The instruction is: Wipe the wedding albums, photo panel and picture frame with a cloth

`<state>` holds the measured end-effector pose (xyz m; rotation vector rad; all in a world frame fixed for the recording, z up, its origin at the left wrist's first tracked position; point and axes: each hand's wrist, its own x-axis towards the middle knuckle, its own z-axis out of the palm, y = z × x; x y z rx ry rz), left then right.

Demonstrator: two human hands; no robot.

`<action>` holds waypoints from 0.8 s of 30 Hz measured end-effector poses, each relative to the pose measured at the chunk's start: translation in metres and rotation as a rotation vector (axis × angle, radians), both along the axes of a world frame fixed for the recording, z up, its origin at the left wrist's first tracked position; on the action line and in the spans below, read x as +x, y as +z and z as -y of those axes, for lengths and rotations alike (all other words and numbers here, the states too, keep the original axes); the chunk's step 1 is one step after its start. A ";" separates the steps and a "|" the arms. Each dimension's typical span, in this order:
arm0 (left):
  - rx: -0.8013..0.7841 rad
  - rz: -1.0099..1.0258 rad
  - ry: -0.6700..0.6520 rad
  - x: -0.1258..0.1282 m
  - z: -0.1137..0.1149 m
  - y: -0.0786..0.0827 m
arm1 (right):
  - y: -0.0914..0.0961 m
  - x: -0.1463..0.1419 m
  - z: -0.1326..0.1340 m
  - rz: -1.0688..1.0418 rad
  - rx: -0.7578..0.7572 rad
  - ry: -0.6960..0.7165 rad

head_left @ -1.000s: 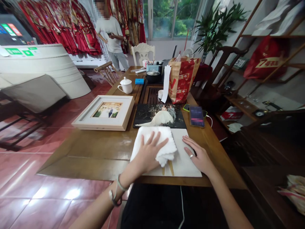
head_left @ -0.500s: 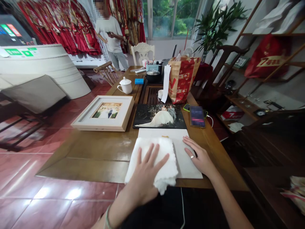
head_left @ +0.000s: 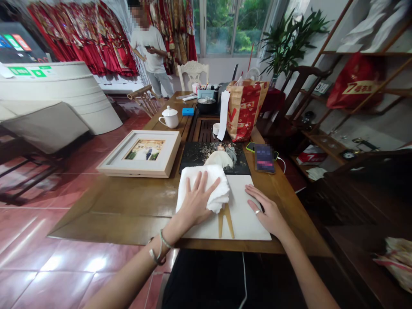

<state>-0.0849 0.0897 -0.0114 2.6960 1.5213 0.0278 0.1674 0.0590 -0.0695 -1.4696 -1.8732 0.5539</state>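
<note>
My left hand [head_left: 196, 199] lies with fingers spread on a folded white towel [head_left: 186, 180], pressing it against a white board [head_left: 240, 214]. The towel covers the board's upper left part and overlaps the lower edge of a dark wedding photo panel [head_left: 238, 159] just beyond. Below the towel shows a tan, V-shaped piece [head_left: 227, 221] on the board's face; its top is hidden. My right hand [head_left: 262, 206] rests open along the board's right side, fingers stretched out. A pale framed wedding photo [head_left: 170, 161] lies to the left, apart from both hands.
On the wooden table [head_left: 128, 214] are a phone [head_left: 264, 159] with a cable, a red-and-brown paper bag [head_left: 244, 111], a lidded white cup [head_left: 169, 118] and a blue box [head_left: 188, 111]. A person [head_left: 152, 47] stands beyond, holding a phone. Shelves [head_left: 331, 146] stand at the right.
My left hand and the towel have moved away from me, up the board and onto the photo panel's edge. The V-shaped piece is now largely uncovered. My right hand has stayed in place.
</note>
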 end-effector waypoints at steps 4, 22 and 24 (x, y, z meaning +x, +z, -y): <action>0.030 -0.020 -0.048 -0.001 -0.013 -0.002 | 0.000 0.000 0.000 -0.001 -0.010 0.000; -0.124 0.090 -0.145 -0.023 0.096 0.001 | -0.001 0.000 0.000 0.005 0.021 0.002; -0.128 0.090 -0.150 -0.025 0.089 0.003 | 0.000 0.000 0.000 0.003 0.022 0.004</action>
